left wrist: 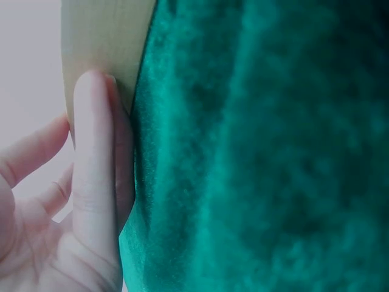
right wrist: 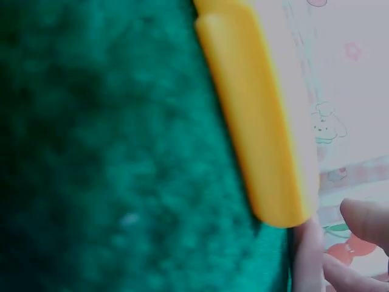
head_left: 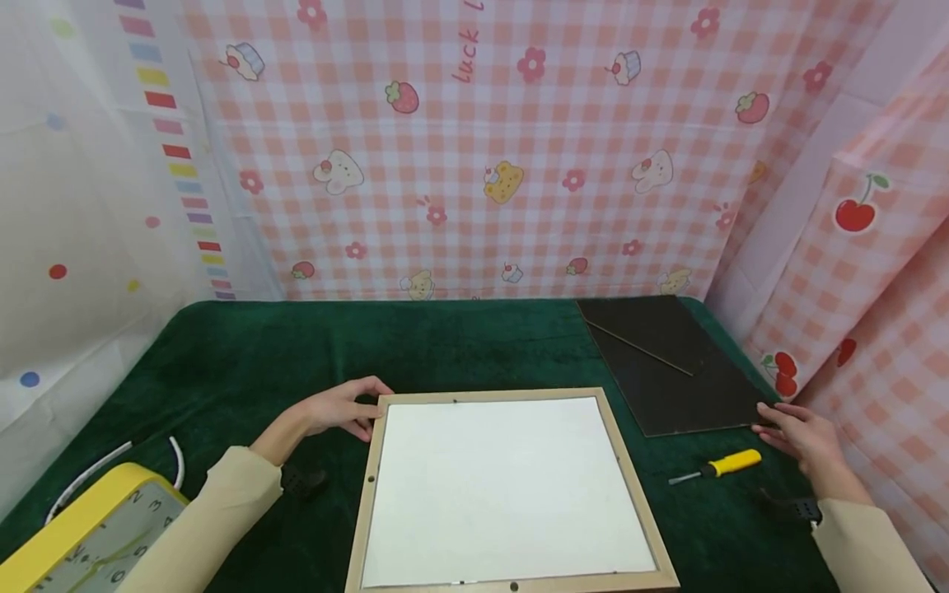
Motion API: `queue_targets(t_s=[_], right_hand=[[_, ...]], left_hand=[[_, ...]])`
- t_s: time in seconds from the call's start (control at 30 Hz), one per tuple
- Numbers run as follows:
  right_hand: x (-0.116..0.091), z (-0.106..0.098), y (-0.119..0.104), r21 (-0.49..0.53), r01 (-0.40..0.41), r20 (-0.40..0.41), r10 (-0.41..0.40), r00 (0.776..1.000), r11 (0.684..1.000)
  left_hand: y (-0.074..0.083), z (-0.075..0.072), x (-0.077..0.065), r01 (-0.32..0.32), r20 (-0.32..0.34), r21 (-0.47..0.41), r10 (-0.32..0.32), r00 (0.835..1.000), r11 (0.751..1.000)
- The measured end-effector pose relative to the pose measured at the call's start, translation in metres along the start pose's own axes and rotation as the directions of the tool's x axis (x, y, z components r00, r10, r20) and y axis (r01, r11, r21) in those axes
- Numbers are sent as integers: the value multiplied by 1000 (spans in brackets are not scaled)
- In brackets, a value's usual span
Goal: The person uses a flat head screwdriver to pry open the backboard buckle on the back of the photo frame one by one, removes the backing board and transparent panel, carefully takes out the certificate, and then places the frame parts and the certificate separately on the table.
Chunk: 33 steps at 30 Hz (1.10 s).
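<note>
A light wooden picture frame (head_left: 624, 461) with a white panel (head_left: 504, 486) inside it lies on the green cloth, small dark fasteners along its border. My left hand (head_left: 344, 409) holds its far left corner; in the left wrist view, fingers (left wrist: 94, 164) lie against the wooden edge (left wrist: 100, 42). Over on the right, my right hand (head_left: 804, 436) is at the near right corner of a dark backing board (head_left: 667, 362), fingertips touching or just beside it. A yellow-handled screwdriver (head_left: 734, 463) lies left of that hand, its handle (right wrist: 261, 121) large in the right wrist view.
A yellow-rimmed clock (head_left: 111, 527) sits at the near left, beside my left sleeve, with a white curved strip (head_left: 89, 473) behind it. Green velvety cloth (head_left: 296, 346) covers the table. Pink checked curtains (head_left: 474, 165) stand behind and on the right.
</note>
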State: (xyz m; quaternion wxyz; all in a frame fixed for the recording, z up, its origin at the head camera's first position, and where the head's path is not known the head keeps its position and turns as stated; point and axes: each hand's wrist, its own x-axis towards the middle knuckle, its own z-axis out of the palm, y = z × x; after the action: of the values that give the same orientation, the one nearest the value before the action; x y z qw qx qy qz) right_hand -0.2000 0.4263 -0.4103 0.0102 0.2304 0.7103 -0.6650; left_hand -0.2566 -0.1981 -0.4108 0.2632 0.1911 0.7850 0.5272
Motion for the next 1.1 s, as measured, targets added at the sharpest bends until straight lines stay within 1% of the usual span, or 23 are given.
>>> queue_targets(t_s=[0.07,0.1,0.17,0.2,0.27,0.37,0.47,0.53,0.6,0.67,0.7,0.73,0.77,0.83,0.93,0.97,1.0,1.03,1.1], right_hand=[[-1,1,-2,-95,41,-30,-44,999,995],[-1,2,-2,-152,70,-50,-78,996,986],[2,5,-2,-229,139,-99,-165,981,963],[6,7,-1,-249,181,-119,-216,969,951],[19,11,5,-293,276,-150,-329,932,915],[40,21,13,-328,403,-141,-466,873,854],[50,44,17,-375,514,-73,-577,813,772],[47,66,16,-384,592,5,-640,768,708],[37,90,12,-352,682,121,-692,712,641],[10,117,0,-321,743,249,-705,664,587],[-4,131,-8,-289,775,318,-707,632,562],[-19,144,-14,-260,796,383,-698,605,547],[-34,157,-22,-241,805,445,-675,588,542],[-62,181,-34,-233,827,560,-625,544,511],[-82,212,-38,-195,861,727,-520,448,469],[-87,221,-38,-176,870,779,-476,409,460],[-92,230,-38,-144,884,826,-438,355,445],[-96,239,-37,-107,893,867,-400,299,436],[-104,255,-35,-30,897,928,-321,189,441]], left_hand=[[-1,0,1,-1,1,-1,1,1000,1000],[-1,-1,1,-1,2,-2,1,1000,1000],[-2,-1,1,3,2,-3,-3,1000,1000],[-1,-1,1,5,1,-3,-5,1000,1000],[-1,-1,0,6,1,-2,-6,1000,1000],[0,0,0,4,0,-1,-4,1000,1000],[1,0,0,2,1,-1,-2,1000,1000],[0,0,0,5,0,-1,-5,1000,1000],[0,0,0,5,-2,2,-5,1000,1000],[0,0,0,4,-4,6,-4,1000,1000],[0,0,0,4,-4,6,-4,1000,1000],[0,0,-1,4,-4,6,-4,1000,1000],[0,0,0,3,-4,5,-3,1000,1000],[0,0,0,5,-1,2,-5,1000,1000],[0,0,0,8,2,-3,-8,1000,1000],[0,0,0,8,1,-3,-8,1000,1000],[0,0,0,8,1,-3,-8,1000,1000],[0,0,0,6,2,-2,-6,1000,1000],[1,0,0,2,3,-3,-2,1000,1000]])
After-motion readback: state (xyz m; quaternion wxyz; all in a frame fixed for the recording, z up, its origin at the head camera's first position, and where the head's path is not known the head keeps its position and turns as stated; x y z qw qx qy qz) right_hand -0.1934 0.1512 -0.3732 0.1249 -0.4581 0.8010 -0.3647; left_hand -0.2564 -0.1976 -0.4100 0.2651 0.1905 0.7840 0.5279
